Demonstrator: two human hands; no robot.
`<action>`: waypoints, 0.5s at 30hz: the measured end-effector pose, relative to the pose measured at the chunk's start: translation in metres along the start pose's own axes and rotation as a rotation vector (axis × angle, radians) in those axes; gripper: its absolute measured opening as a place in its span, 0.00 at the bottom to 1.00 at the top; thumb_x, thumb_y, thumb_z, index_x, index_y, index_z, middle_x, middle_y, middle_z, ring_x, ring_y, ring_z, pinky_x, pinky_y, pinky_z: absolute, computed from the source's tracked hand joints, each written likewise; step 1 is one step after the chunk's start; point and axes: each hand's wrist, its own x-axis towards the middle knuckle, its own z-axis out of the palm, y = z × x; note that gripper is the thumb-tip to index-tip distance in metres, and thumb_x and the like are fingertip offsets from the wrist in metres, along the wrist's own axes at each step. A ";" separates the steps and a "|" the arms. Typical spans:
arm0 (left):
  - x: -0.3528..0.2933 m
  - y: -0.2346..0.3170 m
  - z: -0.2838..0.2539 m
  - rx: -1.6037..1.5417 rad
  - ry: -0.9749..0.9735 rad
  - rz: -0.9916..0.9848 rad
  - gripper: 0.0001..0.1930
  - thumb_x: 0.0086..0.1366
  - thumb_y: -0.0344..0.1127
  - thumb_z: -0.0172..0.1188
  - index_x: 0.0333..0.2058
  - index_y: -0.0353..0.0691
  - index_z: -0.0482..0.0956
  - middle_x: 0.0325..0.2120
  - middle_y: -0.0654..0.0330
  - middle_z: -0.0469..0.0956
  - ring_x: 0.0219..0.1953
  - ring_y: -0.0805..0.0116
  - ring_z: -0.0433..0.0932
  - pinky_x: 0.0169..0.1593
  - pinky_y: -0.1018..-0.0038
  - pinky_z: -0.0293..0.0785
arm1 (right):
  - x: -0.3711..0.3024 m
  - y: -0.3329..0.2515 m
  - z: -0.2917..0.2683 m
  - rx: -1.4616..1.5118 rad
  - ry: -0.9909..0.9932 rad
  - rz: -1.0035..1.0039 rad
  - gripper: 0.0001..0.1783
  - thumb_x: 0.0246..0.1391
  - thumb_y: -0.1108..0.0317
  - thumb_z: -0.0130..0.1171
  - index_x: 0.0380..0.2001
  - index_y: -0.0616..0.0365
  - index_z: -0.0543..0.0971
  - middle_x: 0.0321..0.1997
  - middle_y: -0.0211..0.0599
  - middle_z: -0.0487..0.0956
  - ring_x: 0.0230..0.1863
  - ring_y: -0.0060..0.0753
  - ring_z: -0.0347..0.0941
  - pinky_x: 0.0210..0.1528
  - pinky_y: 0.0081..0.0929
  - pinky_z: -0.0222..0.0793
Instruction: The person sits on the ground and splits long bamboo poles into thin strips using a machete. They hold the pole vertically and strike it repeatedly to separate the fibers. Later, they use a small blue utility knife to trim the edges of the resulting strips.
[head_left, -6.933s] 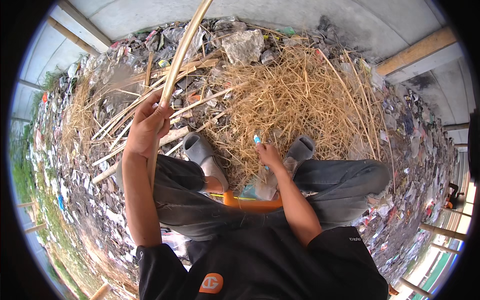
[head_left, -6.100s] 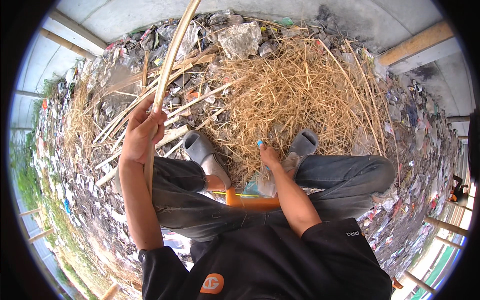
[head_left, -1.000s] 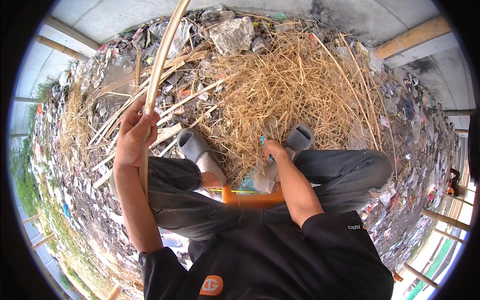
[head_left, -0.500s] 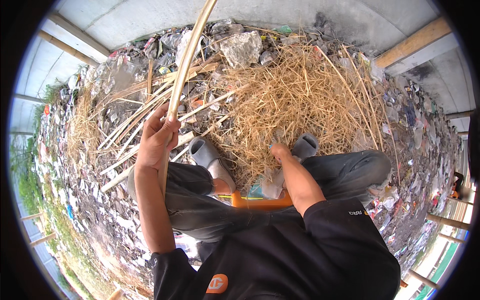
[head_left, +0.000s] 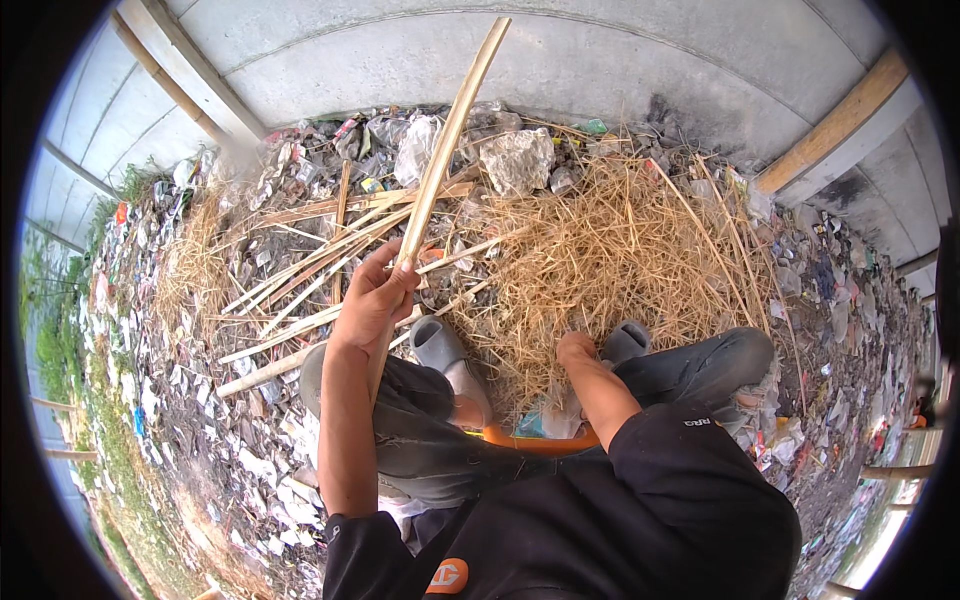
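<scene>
A long pale strip of split bamboo point(head_left: 452, 130) rises at a slant, its far tip leaning right toward the wall. My left hand point(head_left: 372, 308) is closed round its lower part, thumb along the face, and the near end runs down by my left thigh. Between my knees, my right hand point(head_left: 577, 350) makes a fist at the near edge of a heap of straw-coloured shavings point(head_left: 610, 240). Whatever that fist holds is hidden from view. Several cut bamboo strips point(head_left: 320, 245) lie crossed on the ground to the left, beyond my left hand.
Grey sandals point(head_left: 437, 343) are on my feet, with an orange seat edge point(head_left: 530, 441) between my legs. A pale rock point(head_left: 517, 162) lies behind the shavings, below a concrete wall point(head_left: 600, 60). Scattered litter point(head_left: 230, 430) covers the ground; a wooden post point(head_left: 835, 125) leans at right.
The whole view has shifted, showing more wall. The bamboo strip's far tip is now in frame. A small blue bit seen at my right fist is no longer visible.
</scene>
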 end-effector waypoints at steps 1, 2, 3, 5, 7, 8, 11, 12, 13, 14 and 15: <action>0.001 0.000 -0.001 -0.003 -0.013 0.006 0.21 0.73 0.34 0.58 0.61 0.34 0.70 0.23 0.70 0.70 0.16 0.86 0.60 0.20 0.85 0.53 | 0.001 0.000 0.004 0.013 0.040 -0.002 0.22 0.59 0.63 0.65 0.55 0.61 0.81 0.66 0.57 0.72 0.61 0.51 0.75 0.53 0.51 0.77; 0.002 0.001 -0.002 -0.006 -0.027 0.012 0.21 0.73 0.34 0.58 0.61 0.34 0.70 0.23 0.70 0.70 0.16 0.86 0.60 0.20 0.85 0.53 | 0.001 0.003 0.011 0.028 0.079 -0.003 0.22 0.59 0.64 0.65 0.55 0.62 0.81 0.65 0.56 0.73 0.61 0.51 0.75 0.53 0.51 0.77; 0.002 0.000 -0.003 -0.009 -0.019 0.016 0.21 0.72 0.33 0.58 0.61 0.34 0.70 0.24 0.70 0.71 0.16 0.85 0.60 0.20 0.84 0.53 | 0.002 0.000 0.009 0.045 0.126 -0.007 0.22 0.59 0.65 0.65 0.54 0.62 0.81 0.64 0.55 0.74 0.61 0.51 0.76 0.52 0.52 0.77; 0.002 0.000 -0.006 0.004 0.010 0.019 0.22 0.70 0.29 0.57 0.61 0.34 0.69 0.24 0.68 0.72 0.16 0.83 0.62 0.20 0.83 0.55 | -0.017 0.000 -0.002 -0.204 0.060 -0.176 0.21 0.60 0.63 0.62 0.54 0.62 0.82 0.61 0.54 0.77 0.59 0.51 0.77 0.52 0.51 0.77; 0.003 -0.001 -0.012 -0.027 -0.001 0.024 0.23 0.67 0.27 0.57 0.61 0.36 0.69 0.25 0.67 0.73 0.16 0.82 0.64 0.20 0.83 0.56 | -0.010 0.011 -0.007 -0.295 0.094 -0.339 0.20 0.63 0.60 0.59 0.51 0.63 0.83 0.54 0.53 0.80 0.55 0.50 0.79 0.50 0.50 0.78; 0.000 -0.001 -0.014 -0.059 -0.026 0.016 0.23 0.67 0.27 0.57 0.61 0.36 0.69 0.25 0.67 0.73 0.16 0.82 0.64 0.20 0.84 0.55 | 0.025 0.029 0.009 -0.258 0.146 -0.416 0.20 0.64 0.58 0.57 0.49 0.63 0.83 0.50 0.52 0.82 0.52 0.50 0.80 0.48 0.49 0.78; -0.011 0.004 -0.018 -0.085 0.012 0.027 0.21 0.70 0.27 0.57 0.60 0.35 0.69 0.24 0.67 0.71 0.16 0.83 0.60 0.20 0.83 0.53 | 0.044 0.049 0.030 0.006 0.347 -0.556 0.25 0.68 0.52 0.48 0.39 0.65 0.84 0.33 0.48 0.84 0.33 0.49 0.81 0.39 0.51 0.76; -0.011 0.003 -0.019 -0.076 0.031 0.034 0.21 0.70 0.28 0.58 0.60 0.35 0.70 0.25 0.67 0.71 0.17 0.82 0.60 0.20 0.83 0.53 | 0.035 0.050 0.026 0.144 0.305 -0.519 0.25 0.68 0.51 0.50 0.36 0.65 0.82 0.29 0.45 0.83 0.27 0.46 0.78 0.34 0.50 0.74; -0.012 0.002 -0.021 -0.076 0.038 0.033 0.20 0.71 0.29 0.58 0.60 0.36 0.70 0.25 0.67 0.71 0.17 0.82 0.60 0.20 0.84 0.53 | 0.022 0.049 0.016 0.285 0.272 -0.483 0.25 0.67 0.50 0.52 0.33 0.65 0.81 0.25 0.42 0.82 0.20 0.43 0.75 0.29 0.50 0.72; -0.012 0.001 -0.022 -0.072 0.040 0.040 0.20 0.71 0.30 0.57 0.60 0.36 0.70 0.26 0.67 0.72 0.17 0.82 0.60 0.20 0.84 0.53 | 0.011 0.049 0.008 0.334 0.224 -0.505 0.25 0.66 0.49 0.53 0.34 0.65 0.80 0.25 0.41 0.81 0.19 0.41 0.75 0.27 0.47 0.71; -0.010 -0.002 -0.023 -0.063 0.028 0.048 0.20 0.72 0.31 0.57 0.60 0.37 0.71 0.25 0.68 0.71 0.17 0.83 0.60 0.20 0.85 0.52 | 0.003 0.049 0.000 0.390 0.182 -0.527 0.25 0.65 0.49 0.55 0.35 0.65 0.80 0.24 0.41 0.80 0.18 0.39 0.74 0.25 0.45 0.71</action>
